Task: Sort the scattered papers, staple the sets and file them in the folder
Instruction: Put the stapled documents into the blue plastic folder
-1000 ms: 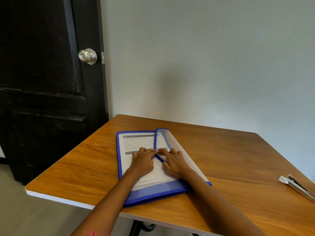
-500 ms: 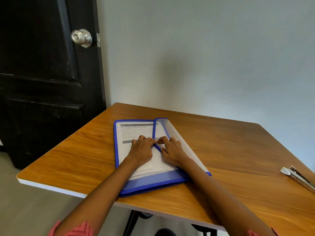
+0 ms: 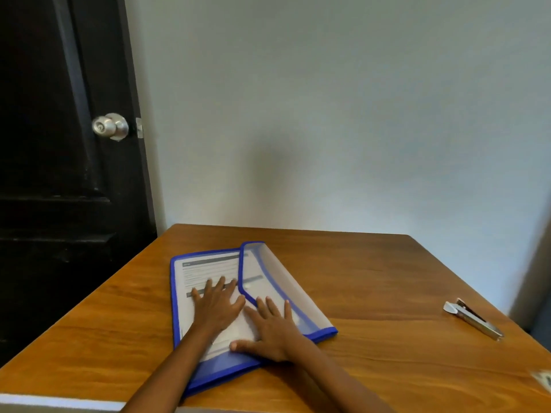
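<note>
A clear folder with blue edging (image 3: 175,296) lies on the wooden table (image 3: 387,293), printed papers (image 3: 205,271) inside it. Its translucent flap (image 3: 278,281) is folded over from the right. My left hand (image 3: 217,305) lies flat with spread fingers on the folder over the papers. My right hand (image 3: 268,329) rests flat on the flap and the folder's lower part, fingers straight, thumb stretched left. A metal stapler (image 3: 472,318) lies alone at the table's right side, away from both hands.
A dark door (image 3: 59,174) with a silver knob (image 3: 110,126) stands at the left, close to the table's far left corner. A plain wall runs behind the table. A small blurred object (image 3: 542,380) sits at the right edge.
Both hands have spread out flat: earlier their fingertips met at the flap's blue edge, now they press down side by side. The view has tilted up.
</note>
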Tool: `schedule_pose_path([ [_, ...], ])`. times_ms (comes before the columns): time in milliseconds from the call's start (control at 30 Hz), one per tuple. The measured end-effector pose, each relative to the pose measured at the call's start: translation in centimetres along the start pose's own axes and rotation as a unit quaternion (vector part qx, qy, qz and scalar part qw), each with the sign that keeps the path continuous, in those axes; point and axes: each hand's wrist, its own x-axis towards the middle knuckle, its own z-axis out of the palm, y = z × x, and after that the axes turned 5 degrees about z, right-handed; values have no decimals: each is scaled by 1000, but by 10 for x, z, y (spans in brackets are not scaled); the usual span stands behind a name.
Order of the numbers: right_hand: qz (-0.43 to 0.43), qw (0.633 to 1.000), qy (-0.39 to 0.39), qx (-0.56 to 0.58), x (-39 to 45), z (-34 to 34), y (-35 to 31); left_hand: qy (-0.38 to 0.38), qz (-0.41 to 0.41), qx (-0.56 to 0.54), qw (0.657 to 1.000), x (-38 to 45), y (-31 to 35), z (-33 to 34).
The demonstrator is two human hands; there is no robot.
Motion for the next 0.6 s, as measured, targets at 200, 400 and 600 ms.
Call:
schedule_pose_path([
  [200,36,997,-70,-16,3,-27,36,-4,-8,60,998,2,20,-4],
  [400,249,962,79,-80,11,-47,118,-7,4,82,997,-18,59,-13],
  [600,217,962,149,68,17,-28,101,27,-32,20,999,-33,75,1],
])
